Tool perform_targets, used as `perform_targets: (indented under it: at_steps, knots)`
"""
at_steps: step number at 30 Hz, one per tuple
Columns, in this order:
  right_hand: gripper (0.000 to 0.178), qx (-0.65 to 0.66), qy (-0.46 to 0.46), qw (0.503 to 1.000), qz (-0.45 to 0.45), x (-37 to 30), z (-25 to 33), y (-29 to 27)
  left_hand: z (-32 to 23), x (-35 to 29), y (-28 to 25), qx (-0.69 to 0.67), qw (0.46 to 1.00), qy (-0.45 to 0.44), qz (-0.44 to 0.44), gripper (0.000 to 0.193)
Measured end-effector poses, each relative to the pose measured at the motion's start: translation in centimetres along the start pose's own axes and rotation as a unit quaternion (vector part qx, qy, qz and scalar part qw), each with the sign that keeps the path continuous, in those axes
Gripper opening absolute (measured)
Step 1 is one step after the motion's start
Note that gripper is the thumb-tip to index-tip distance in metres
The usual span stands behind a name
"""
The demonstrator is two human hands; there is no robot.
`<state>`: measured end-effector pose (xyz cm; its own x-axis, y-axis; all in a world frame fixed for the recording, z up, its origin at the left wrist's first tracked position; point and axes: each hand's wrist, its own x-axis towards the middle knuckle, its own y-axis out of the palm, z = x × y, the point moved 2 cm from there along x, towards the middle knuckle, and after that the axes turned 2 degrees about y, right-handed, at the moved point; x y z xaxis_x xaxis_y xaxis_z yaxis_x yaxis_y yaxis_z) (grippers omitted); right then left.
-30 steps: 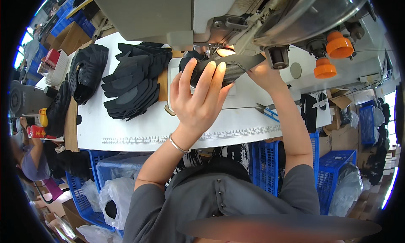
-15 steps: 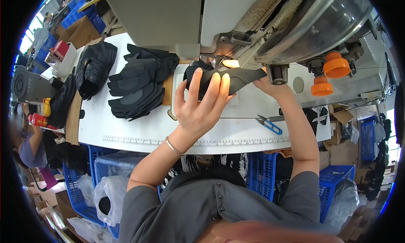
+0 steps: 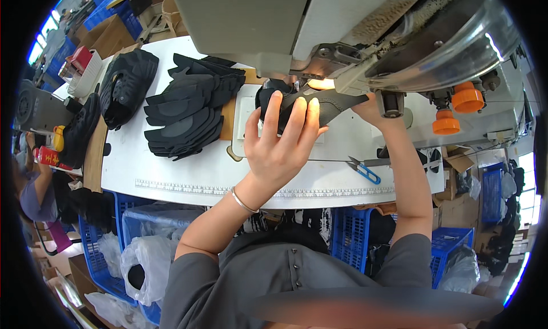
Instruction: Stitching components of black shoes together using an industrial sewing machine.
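A black fabric shoe upper (image 3: 328,107) lies under the head of a sewing machine (image 3: 319,60), where a lamp glows behind it. My left hand (image 3: 279,149) rests over its near side, fingers spread and bent onto the fabric, with the thumb at its right edge. At the pointed right end of the upper, my right hand (image 3: 377,109) grips the tip; its fingers are partly hidden behind the fabric and a machine part. The stitching spot itself is covered by my left fingers and the machine.
Stacked black cut pieces (image 3: 185,109) lie left of the machine, beside black shoes (image 3: 128,83). Blue thread snips (image 3: 365,172) lie on the right of the white table (image 3: 171,177). Blue crates (image 3: 351,232) stand below its front edge. Another person (image 3: 40,192) sits at far left.
The whole view has shifted slightly, so the machine appears farther right. Both hands keep their places on the shoe upper, with little visible change in their grip.
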<state>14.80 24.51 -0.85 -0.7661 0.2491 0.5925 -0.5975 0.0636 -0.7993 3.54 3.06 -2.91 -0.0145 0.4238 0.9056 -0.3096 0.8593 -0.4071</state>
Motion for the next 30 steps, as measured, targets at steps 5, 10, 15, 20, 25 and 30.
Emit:
perform_targets:
  at_steps: [5, 10, 15, 20, 25, 30]
  knots:
    - [0.035, -0.106, 0.154, 0.963, 0.195, 0.5, -1.2, 0.1, 0.2, 0.3, -0.1, -0.01, 1.0, -0.006, -0.003, 0.036]
    - [0.054, -0.085, 0.2, 0.934, 0.285, 1.1, -0.4, -1.5, 0.4, 0.7, -0.2, -0.03, 0.999, -0.013, 0.015, 0.036]
    - [0.023, -0.036, 0.088, 0.979, 0.181, 1.3, 2.3, -2.9, 0.8, 0.9, -0.6, -0.037, 0.999, -0.005, 0.034, 0.036]
    - [0.02, -0.005, 0.073, 0.974, 0.213, 1.1, 3.2, -3.7, 0.5, 0.8, -1.1, -0.009, 0.998, 0.037, 0.043, 0.038]
    - [0.032, -0.015, 0.044, 0.967, 0.25, 1.0, 3.9, -3.6, 0.2, 1.6, -1.3, -0.028, 0.996, 0.064, 0.061, 0.026]
    - [0.02, 0.018, -0.075, 0.997, 0.031, 0.6, 6.0, -4.5, 0.4, 2.2, -1.5, -0.016, 0.996, 0.062, 0.056, 0.019]
